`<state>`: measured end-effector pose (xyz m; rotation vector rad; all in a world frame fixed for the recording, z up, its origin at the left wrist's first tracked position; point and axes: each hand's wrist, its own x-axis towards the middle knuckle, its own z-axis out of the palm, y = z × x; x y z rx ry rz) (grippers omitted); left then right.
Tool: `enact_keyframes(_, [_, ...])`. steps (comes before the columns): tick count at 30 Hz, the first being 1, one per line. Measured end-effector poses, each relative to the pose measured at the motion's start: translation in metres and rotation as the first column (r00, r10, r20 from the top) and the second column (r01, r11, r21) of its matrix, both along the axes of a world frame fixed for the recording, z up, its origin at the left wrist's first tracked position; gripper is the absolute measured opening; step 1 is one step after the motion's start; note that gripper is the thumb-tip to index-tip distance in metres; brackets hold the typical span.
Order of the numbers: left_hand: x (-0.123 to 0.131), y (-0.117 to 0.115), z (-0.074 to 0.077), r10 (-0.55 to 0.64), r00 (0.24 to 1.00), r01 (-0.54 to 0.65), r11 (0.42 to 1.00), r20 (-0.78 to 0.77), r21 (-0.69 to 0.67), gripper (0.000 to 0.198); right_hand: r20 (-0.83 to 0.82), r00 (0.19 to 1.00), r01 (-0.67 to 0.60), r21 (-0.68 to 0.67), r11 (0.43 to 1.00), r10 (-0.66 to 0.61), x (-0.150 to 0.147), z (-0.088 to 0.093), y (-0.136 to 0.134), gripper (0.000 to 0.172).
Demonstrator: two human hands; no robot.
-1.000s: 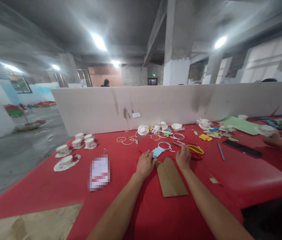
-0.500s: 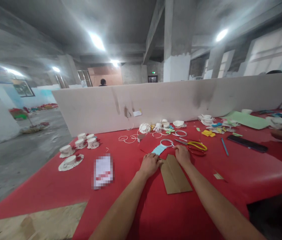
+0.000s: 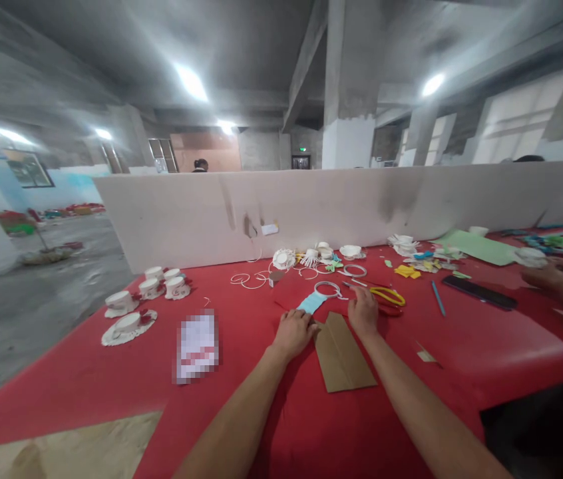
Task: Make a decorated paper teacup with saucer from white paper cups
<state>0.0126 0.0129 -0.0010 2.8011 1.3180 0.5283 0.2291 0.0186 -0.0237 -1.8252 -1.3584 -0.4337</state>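
The brown cardboard piece (image 3: 345,359) is lying on the red table cover (image 3: 241,412) between the person's hands, its narrower end pointing away; the left hand (image 3: 295,332) is resting at its upper left edge with fingers bent and partly spread (whether it is gripping anything, I cannot tell); a light blue strip (image 3: 312,303) is lying just beyond those fingers, reaching toward a white ring (image 3: 328,289); the right hand (image 3: 363,310) is staying low near the upper right edge, its fingers curling inward, and I cannot tell whether it is holding anything; yellow-handled scissors (image 3: 387,296) are lying just beyond it; farther right, a blue pen (image 3: 438,298) is lying near a dark phone (image 3: 479,292); on the left, several white cups (image 3: 120,303) are standing together near the table's edge.
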Motion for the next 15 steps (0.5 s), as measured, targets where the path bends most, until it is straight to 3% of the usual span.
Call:
enact_keyframes(3, [-0.001, -0.001, 0.001, 0.004, 1.000, -0.004, 1.000, 0.011, -0.003, 0.030, 0.048, 0.997, 0.073, -0.115, 0.991, -0.067, 0.000, 0.007, 0.008, 0.044])
enact_keyframes(5, [-0.001, 0.000, 0.001, 0.000, 1.000, 0.000, 1.000, 0.025, 0.005, 0.029, 0.131, 0.991, 0.042, -0.223, 0.974, -0.013, 0.000, 0.011, 0.018, 0.044])
enact_keyframes(8, [-0.002, 0.001, 0.000, -0.009, 0.999, 0.008, 1.000, 0.049, 0.024, 0.028, 0.190, 0.974, -0.048, -0.354, 0.934, 0.121, 0.002, 0.014, 0.032, 0.028])
enact_keyframes(11, [-0.001, 0.002, -0.001, -0.009, 0.999, 0.008, 1.000, 0.043, 0.022, 0.028, 0.156, 0.978, -0.072, -0.377, 0.924, 0.140, 0.009, 0.012, 0.039, 0.017])
enact_keyframes(15, [-0.001, 0.002, 0.001, -0.006, 0.999, 0.006, 1.000, 0.036, 0.006, 0.029, 0.089, 0.994, -0.022, -0.346, 0.938, 0.056, 0.034, 0.008, 0.031, 0.024])
